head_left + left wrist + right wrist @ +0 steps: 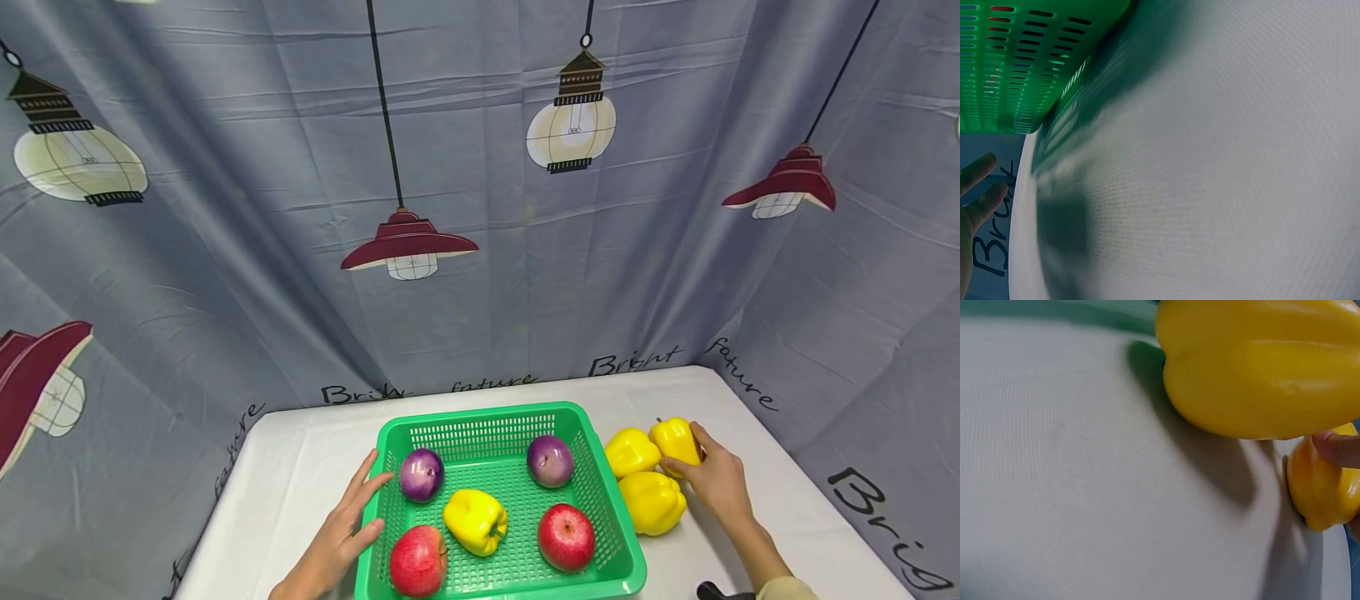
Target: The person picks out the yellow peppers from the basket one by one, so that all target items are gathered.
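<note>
Right hand (717,483) grips yellow pepper (675,442) — between basket rim (630,546) and table edge (799,483).

The person's 2 hands angle inward, fingertips forward. The left hand (337,533) has its fingers (988,201) spread and nearly straight, thumb standing apart. The right hand (718,479) pinches, thumb opposite curved fingers; its bare forearm (756,546) slants down to a pale sleeve (786,589).
</note>
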Available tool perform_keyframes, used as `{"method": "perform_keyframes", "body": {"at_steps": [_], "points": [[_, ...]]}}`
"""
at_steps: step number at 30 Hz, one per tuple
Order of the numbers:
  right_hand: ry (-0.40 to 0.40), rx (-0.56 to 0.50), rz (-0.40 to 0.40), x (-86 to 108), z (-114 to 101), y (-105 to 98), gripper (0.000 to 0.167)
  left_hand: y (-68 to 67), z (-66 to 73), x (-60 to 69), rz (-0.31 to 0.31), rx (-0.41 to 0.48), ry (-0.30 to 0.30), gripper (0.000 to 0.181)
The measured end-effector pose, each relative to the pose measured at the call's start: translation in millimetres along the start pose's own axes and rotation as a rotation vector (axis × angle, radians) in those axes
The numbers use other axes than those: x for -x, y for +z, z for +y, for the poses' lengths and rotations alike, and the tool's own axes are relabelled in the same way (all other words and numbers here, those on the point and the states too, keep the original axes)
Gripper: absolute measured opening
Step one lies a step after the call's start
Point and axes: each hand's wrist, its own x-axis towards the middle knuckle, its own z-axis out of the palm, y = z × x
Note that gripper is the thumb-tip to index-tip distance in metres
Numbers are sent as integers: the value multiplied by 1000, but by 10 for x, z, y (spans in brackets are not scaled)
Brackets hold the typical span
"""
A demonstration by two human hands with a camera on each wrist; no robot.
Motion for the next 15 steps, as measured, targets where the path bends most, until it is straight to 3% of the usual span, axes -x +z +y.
{"method": "perform_keyframes", "body": {"at_steps": [9,15], "points": [[-44,5,54,30,34,49,88,-4,-4,0,4,-10,4,55],[-54,-3,42,34,33,36,91,2,-9,-1,0,0,8,56]]}}
